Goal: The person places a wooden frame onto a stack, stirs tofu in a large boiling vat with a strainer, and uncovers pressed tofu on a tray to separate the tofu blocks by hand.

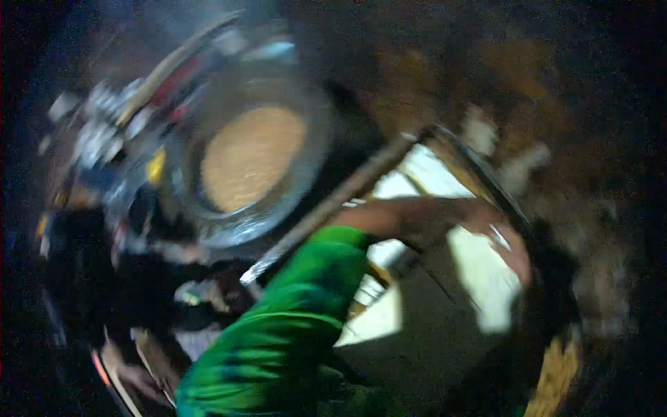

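My left hand reaches across from the lower left in a green sleeve. Its fingers look bent over the right edge of a flat pale board, though motion blur softens them. Something small and shiny shows on one finger. Much of the board lies in dark shadow. Beneath my forearm is a rectangular frame with dark, worn-looking bars. Inside its far corner sit white flat pieces, with dark gaps between them. My right hand is outside the view.
A wide round vessel holding tan liquid stands to the upper left, with a long stick beyond it. Crumpled silvery material lies farther left. Pale lumps rest on brown ground at right. A yellowish piece shows lower right.
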A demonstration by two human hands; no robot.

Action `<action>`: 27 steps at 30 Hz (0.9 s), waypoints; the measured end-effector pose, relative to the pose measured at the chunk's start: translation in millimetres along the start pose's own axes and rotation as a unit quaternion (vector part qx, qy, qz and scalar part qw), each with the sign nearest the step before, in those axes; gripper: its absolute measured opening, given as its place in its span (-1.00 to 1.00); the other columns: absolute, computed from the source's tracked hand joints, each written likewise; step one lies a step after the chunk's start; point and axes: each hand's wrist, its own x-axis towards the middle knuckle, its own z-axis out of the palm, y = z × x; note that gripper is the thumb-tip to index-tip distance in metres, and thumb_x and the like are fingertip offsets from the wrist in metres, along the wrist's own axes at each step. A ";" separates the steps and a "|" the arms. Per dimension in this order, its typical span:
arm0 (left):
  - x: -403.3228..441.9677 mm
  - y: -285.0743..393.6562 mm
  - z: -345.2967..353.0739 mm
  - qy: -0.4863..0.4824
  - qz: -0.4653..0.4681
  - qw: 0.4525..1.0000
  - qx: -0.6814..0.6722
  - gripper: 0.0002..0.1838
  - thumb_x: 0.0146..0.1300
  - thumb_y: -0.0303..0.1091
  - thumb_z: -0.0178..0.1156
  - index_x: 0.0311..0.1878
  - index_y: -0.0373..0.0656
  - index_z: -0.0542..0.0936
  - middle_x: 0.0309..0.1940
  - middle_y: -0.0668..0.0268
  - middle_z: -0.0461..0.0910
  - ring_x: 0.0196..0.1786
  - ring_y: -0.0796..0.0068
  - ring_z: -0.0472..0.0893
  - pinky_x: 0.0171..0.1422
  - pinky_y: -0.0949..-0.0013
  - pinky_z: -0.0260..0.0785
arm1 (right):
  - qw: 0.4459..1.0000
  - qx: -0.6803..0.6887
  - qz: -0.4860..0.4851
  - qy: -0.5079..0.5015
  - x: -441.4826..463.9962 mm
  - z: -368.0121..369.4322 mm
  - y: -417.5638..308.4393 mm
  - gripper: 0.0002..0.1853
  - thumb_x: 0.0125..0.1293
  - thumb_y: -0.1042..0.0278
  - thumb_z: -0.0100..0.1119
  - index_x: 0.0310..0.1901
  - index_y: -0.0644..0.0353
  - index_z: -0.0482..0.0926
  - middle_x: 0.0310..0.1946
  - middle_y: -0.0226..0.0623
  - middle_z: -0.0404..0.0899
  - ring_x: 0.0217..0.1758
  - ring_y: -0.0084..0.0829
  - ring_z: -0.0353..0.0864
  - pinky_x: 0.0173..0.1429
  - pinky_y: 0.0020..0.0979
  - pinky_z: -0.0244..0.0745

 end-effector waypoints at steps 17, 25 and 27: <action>31.5 71.1 -80.8 -0.158 -0.280 0.947 0.016 -0.52 0.44 0.06 -0.15 0.10 -0.18 0.40 -0.13 -0.05 0.57 -0.11 -0.15 0.58 -0.07 -0.09 0.47 | 0.977 0.165 0.098 0.088 -4.1 -16.6 -53.7 -0.58 0.07 0.10 0.44 -0.14 0.21 0.60 -0.12 -0.21 0.64 -0.03 -0.23 0.60 0.07 -0.22 0.45; -13.2 58.9 -10.3 -0.021 -0.170 0.980 0.100 -0.51 0.43 -0.05 -0.15 0.15 -0.31 0.38 -0.15 -0.16 0.55 -0.10 -0.15 0.59 0.03 -0.07 0.49 | 0.973 -0.133 0.013 0.189 -21.0 23.3 -46.1 -0.48 0.20 -0.12 0.22 -0.04 0.20 0.56 0.10 -0.10 0.47 0.23 -0.03 0.32 0.34 -0.09 0.18; -18.0 75.2 -13.7 -0.033 -0.179 0.976 0.118 -0.48 0.43 -0.03 -0.16 0.12 -0.37 0.39 -0.27 -0.17 0.59 -0.21 -0.11 0.65 -0.13 -0.02 0.54 | 0.989 -0.091 0.051 0.106 -27.0 26.5 -54.8 -0.40 0.26 -0.16 0.11 0.06 0.27 0.49 0.11 -0.05 0.46 0.25 0.00 0.31 0.34 -0.08 0.19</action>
